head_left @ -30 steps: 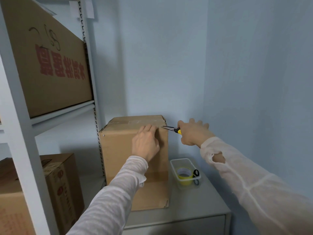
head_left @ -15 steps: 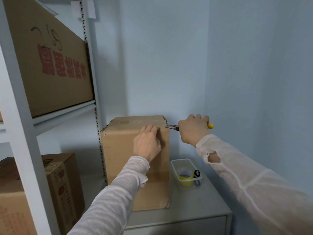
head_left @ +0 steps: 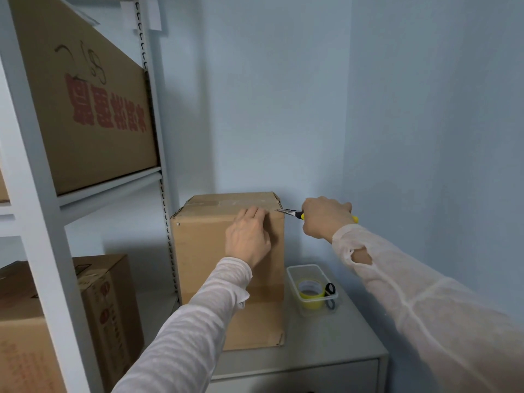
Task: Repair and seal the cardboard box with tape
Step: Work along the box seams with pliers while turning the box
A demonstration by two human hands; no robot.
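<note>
- Blue-walled corner; box [head_left: 204,265] stands on cabinet [head_left: 326,353].
- Left hand [head_left: 248,236] presses flat against box; right hand [head_left: 326,217] grips cutter [head_left: 289,213] at its top corner.
- A slipping blade could nick the left fingers [head_left: 256,212].

Two pale blue walls [head_left: 255,95] meet in a corner right of centre, evenly lit, with a soft shadow falling beside the rack. On the left stands a white metal shelving rack [head_left: 42,228] with slotted uprights. Its upper shelf carries a large carton [head_left: 85,123] printed with red characters, and another carton [head_left: 110,293] sits lower down. Tucked into the corner is a grey desk [head_left: 346,338] with a drawer front along its near edge.
</note>
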